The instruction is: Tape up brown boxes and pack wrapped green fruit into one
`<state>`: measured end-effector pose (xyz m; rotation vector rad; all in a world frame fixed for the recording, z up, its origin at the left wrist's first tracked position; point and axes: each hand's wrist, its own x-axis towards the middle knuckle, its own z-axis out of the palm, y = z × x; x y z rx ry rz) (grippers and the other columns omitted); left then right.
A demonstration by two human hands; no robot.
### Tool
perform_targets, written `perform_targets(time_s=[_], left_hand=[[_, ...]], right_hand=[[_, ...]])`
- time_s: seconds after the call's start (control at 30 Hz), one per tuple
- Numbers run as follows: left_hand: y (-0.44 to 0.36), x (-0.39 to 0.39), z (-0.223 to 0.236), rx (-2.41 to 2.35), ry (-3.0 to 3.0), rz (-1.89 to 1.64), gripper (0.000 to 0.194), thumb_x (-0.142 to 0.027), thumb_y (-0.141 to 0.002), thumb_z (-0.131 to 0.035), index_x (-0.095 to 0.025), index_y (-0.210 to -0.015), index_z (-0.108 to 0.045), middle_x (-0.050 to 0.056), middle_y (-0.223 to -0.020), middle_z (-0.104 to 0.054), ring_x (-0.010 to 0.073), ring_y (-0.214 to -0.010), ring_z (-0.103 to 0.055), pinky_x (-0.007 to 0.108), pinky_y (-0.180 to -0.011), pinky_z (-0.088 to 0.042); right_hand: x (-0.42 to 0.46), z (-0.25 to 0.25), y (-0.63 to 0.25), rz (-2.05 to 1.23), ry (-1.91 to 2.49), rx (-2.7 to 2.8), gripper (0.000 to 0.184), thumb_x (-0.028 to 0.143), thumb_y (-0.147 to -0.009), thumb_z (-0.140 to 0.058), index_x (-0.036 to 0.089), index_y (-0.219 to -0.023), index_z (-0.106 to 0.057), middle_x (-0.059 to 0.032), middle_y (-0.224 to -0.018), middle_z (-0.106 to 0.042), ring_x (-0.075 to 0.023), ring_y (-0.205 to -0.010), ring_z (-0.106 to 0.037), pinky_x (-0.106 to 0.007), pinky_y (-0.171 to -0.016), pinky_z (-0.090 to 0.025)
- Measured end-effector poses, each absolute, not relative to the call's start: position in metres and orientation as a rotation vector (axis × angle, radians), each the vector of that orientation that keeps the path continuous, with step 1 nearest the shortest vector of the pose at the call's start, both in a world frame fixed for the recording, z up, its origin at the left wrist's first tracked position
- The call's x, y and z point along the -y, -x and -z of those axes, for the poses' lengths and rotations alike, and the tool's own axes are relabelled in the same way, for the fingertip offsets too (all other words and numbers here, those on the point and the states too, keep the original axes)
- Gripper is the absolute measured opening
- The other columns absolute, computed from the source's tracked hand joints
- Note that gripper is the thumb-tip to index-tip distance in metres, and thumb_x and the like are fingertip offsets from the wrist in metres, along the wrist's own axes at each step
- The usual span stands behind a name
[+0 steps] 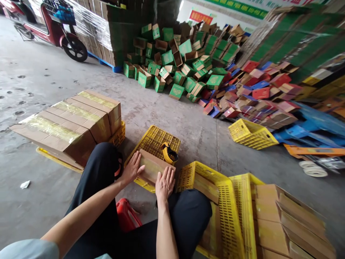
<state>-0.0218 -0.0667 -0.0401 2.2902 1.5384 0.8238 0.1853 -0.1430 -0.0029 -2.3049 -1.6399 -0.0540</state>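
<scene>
A small brown cardboard box (153, 166) lies on an upturned yellow plastic crate (157, 138) between my knees. My left hand (132, 167) rests flat on the box's left end, fingers stretched out. My right hand (165, 183) lies flat on its near right side, fingers spread. A yellow tape dispenser (169, 153) sits on the crate just behind the box.
Three taped brown cartons (72, 124) stand on a yellow pallet at the left. Yellow crates with flat cardboard (237, 212) sit at my right. Heaps of green boxes (178, 61) and red and blue boxes (256, 93) fill the back. A red stool (126, 216) is under me. A scooter (51, 28) stands far left.
</scene>
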Motion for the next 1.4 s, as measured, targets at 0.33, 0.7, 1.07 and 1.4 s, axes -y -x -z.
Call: perform_targets(time_s=[0.33,0.7,1.07,1.4], left_hand=[[0.010,0.095,0.027,-1.438,-2.481,-0.882,0.064,-0.056,-0.107,-0.041,-0.015,-0.156,-0.046,0.021,-0.163,-0.042,0.0367,-0.154,-0.034,0.055,-0.121,-0.034],[-0.006,0.114,0.010,-1.060,-2.548,-0.791,0.043,-0.032,-0.108,-0.041,-0.017,-0.146,-0.055,0.017,-0.138,-0.061,0.0296,-0.123,-0.056,0.049,-0.110,-0.044],[0.030,0.079,0.012,-1.565,-2.318,-0.933,0.049,-0.044,-0.108,-0.040,-0.022,-0.151,-0.051,0.016,-0.151,-0.050,0.0337,-0.142,-0.044,0.052,-0.114,-0.045],[-0.004,0.111,0.017,-1.168,-2.508,-0.826,0.042,-0.037,-0.108,-0.042,-0.019,-0.141,-0.061,0.017,-0.151,-0.055,0.0332,-0.143,-0.047,0.059,-0.119,-0.040]], right_hand=[[0.161,0.019,-0.194,0.054,2.222,1.562,0.079,0.055,-0.108,-0.017,-0.002,-0.150,-0.052,-0.0308,-0.157,-0.047,-0.0398,-0.149,-0.042,-0.055,-0.119,-0.036],[0.172,0.018,-0.156,0.114,1.897,1.859,0.047,0.022,-0.105,-0.034,0.012,-0.143,-0.060,-0.0222,-0.147,-0.058,-0.0333,-0.138,-0.052,-0.054,-0.115,-0.042],[0.169,-0.008,-0.176,0.066,2.258,1.578,0.067,0.051,-0.108,-0.023,0.010,-0.143,-0.062,-0.0279,-0.153,-0.050,-0.0464,-0.142,-0.044,-0.069,-0.111,-0.036],[0.163,0.010,-0.144,-0.027,1.903,1.761,0.056,0.039,-0.110,-0.025,0.013,-0.137,-0.067,-0.0214,-0.144,-0.063,-0.0329,-0.138,-0.055,-0.056,-0.116,-0.042]])
